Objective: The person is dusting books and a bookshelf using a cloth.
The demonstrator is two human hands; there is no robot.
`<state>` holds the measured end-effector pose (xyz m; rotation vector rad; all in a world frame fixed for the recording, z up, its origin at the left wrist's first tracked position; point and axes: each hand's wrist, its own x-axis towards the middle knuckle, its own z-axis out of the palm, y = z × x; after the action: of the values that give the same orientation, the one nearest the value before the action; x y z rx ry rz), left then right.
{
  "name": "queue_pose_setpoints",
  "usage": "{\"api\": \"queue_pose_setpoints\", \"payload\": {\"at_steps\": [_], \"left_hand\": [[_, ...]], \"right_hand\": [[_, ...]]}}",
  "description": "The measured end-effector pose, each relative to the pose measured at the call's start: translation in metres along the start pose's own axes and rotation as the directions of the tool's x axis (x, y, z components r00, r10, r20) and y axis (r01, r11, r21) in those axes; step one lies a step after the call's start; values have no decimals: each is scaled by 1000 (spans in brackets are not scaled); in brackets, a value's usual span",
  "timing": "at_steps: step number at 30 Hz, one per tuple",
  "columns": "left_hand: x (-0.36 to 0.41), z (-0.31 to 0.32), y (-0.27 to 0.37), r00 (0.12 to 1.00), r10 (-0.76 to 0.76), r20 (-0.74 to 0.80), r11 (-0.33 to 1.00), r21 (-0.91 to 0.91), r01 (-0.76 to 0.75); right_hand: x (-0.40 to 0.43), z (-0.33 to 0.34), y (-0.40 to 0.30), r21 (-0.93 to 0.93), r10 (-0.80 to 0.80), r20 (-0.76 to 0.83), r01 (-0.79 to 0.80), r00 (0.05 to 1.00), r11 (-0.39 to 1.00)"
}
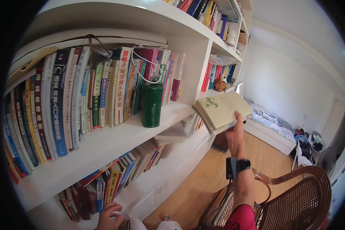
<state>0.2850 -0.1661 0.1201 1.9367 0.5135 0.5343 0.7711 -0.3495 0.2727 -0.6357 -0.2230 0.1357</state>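
Observation:
My right hand [236,135] grips a cream book [225,110] with a green leaf and white flower print on its cover. The book is held up at arm's length, in front of the right part of the white bookcase [187,110]. On that wrist sits a black strapped device [238,167] with a cable running down. At the bottom, my left hand [110,217] is empty, its fingers loosely bent and apart, near the upright books [112,184] of the lower shelf. A dark green canister [152,105] stands at the edge of the shelf above.
Packed books [59,106] line the middle shelf, with a white cable [143,77] looped above the canister. A brown wooden figurine [220,83] stands in the far compartment. To the right is a woven cane chair [296,201] on the wooden floor [256,146]; a bed [271,135] lies beyond.

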Motion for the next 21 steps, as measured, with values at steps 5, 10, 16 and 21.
{"api": "queue_pose_setpoints", "payload": {"at_steps": [5, 10, 16, 21], "left_hand": [[22, 1, -54, 968, -158, 196, 984, 115, 137], [32, 13, -93, 940, -305, 152, 952, 74, 297], [61, 34, -89, 929, -303, 212, 949, 160, 273], [65, 39, -98, 931, -262, 252, 956, 202, 214]], "right_hand": [[96, -3, -16, -114, -117, -51, 111, 992, 987], [153, -3, -1, -216, -86, 48, 94, 995, 972], [209, -7, 38, -190, 64, -33, -69, 997, 979], [242, -23, 60, -162, -67, -17, 63, 998, 985]]}}
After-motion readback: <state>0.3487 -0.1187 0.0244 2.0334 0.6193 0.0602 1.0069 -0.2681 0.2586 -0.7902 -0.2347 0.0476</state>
